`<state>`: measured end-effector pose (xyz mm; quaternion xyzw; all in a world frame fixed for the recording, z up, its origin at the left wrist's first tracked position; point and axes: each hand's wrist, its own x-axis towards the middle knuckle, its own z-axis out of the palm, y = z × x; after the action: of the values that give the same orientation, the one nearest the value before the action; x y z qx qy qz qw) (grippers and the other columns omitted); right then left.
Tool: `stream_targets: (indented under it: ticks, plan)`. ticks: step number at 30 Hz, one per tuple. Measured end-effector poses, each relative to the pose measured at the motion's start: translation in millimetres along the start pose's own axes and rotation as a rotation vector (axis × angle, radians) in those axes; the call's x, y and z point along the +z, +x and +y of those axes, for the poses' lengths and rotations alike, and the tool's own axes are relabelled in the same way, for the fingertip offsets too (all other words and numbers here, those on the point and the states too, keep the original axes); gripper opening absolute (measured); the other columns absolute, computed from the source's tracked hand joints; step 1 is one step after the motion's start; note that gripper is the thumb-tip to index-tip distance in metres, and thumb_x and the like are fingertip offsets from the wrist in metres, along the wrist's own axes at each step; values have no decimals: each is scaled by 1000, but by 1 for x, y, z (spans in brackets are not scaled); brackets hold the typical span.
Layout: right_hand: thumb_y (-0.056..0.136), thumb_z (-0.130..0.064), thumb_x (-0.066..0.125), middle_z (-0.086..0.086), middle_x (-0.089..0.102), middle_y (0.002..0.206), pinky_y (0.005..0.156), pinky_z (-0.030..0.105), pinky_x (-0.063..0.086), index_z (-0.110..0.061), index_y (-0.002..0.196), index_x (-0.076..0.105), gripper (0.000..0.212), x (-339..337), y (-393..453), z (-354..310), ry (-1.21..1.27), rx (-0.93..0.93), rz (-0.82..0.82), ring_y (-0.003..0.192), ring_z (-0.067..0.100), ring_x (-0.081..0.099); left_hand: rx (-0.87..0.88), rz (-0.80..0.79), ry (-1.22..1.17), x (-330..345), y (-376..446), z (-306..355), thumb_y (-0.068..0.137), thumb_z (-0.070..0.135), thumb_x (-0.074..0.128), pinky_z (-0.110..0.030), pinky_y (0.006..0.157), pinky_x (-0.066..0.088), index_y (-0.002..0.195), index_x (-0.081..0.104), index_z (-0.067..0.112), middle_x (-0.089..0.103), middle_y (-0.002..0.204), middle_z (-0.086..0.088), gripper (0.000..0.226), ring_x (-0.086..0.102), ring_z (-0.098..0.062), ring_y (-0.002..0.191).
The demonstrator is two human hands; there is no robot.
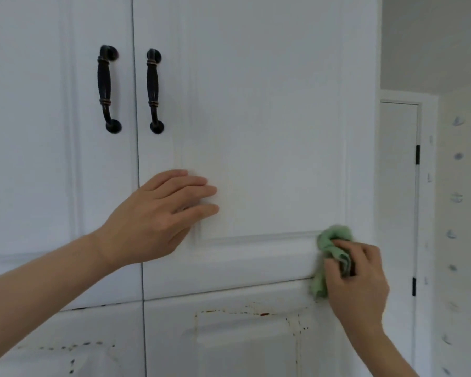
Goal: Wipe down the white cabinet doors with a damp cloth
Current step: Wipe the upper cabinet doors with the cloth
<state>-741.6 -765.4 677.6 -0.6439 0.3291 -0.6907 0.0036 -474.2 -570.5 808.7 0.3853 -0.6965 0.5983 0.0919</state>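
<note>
Two white cabinet doors fill the view, the right door [269, 118] and the left door [30, 131]. Each carries a dark vertical handle, the left handle [106, 88] and the right handle [153, 89], beside the centre gap. My left hand [158, 216] lies flat on the right door's panel, fingers spread and holding nothing. My right hand [356, 278] is shut on a crumpled green cloth [331, 251], pressing it against the door's lower right corner, on the bottom rail. Below, the lower doors [242, 338] show dark and reddish specks along their panel edges.
To the right of the cabinet stands a white room door [397, 186] with dark hinges. A pale wall [460, 213] with small blue-grey marks runs down the far right edge.
</note>
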Motion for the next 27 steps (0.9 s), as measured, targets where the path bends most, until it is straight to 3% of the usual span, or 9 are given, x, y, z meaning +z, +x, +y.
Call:
stream_targets:
  ticks: [2, 3, 5, 7, 10, 15, 20, 23, 27]
  plan:
    - [75, -44, 42, 4, 54, 111, 61, 29, 37, -20, 104, 68, 45, 4, 2, -2, -43, 160, 49, 67, 27, 56, -63, 69, 19, 2, 0, 3, 96, 3, 45, -51, 109, 42, 112, 75, 7, 68, 126, -14, 34, 63, -35, 119]
    - [75, -42, 44, 3, 54, 111, 60, 28, 38, -23, 103, 67, 40, 10, -3, -17, -36, 116, 51, 68, 27, 57, -78, 89, 20, 3, 0, 4, 96, 2, 44, -51, 109, 42, 110, 75, 7, 69, 124, -14, 34, 63, -35, 118]
    - [75, -34, 54, -2, 56, 111, 58, 25, 42, -28, 103, 65, 30, 29, -25, -62, 48, -131, 2, 78, 21, 61, -87, 112, 8, 3, 0, 4, 96, 0, 44, -52, 107, 43, 107, 74, 7, 70, 122, -14, 33, 63, -34, 116]
    - [75, -20, 62, 1, 61, 112, 66, 27, 50, -24, 107, 68, 33, 50, -49, -113, 183, -384, -113, 87, 18, 62, -107, 126, -21, 3, -1, 3, 91, -6, 43, -53, 105, 45, 104, 73, 5, 70, 119, -16, 34, 64, -35, 114]
    - [75, -9, 64, 5, 60, 108, 69, 31, 49, -17, 106, 67, 33, 64, -64, -167, 293, -478, -263, 87, 21, 57, -144, 98, -83, 0, -2, 2, 87, -10, 38, -54, 107, 46, 101, 74, 0, 69, 118, -20, 40, 65, -37, 112]
    - [71, -14, 65, 1, 61, 101, 74, 34, 46, -17, 87, 70, 18, 42, -61, -124, 200, -775, -512, 85, 21, 52, -27, -48, -130, -11, -29, -4, 93, -1, 44, -56, 119, 31, 113, 74, 7, 61, 136, -18, 36, 52, -36, 134]
    - [68, -8, 58, -2, 57, 109, 71, 34, 52, -16, 94, 75, 33, 19, -61, -82, 129, -561, -343, 89, 21, 58, -14, -75, -85, -6, -42, 7, 94, 6, 45, -60, 120, 26, 118, 73, 13, 58, 142, -15, 37, 47, -35, 139]
    - [73, -11, 60, 3, 58, 107, 73, 32, 48, -19, 107, 73, 37, 39, -87, -127, 155, -669, -430, 87, 23, 55, -21, -53, -1, -1, -40, 9, 93, 4, 45, -61, 117, 30, 119, 73, 13, 58, 142, -17, 39, 50, -36, 136]
    - [79, -17, 61, 4, 56, 103, 72, 31, 43, -19, 106, 71, 30, 51, -91, -151, 168, -725, -476, 84, 22, 50, -67, -29, 36, 1, -40, 7, 94, 1, 44, -56, 118, 33, 121, 73, 15, 58, 143, -18, 42, 53, -38, 132]
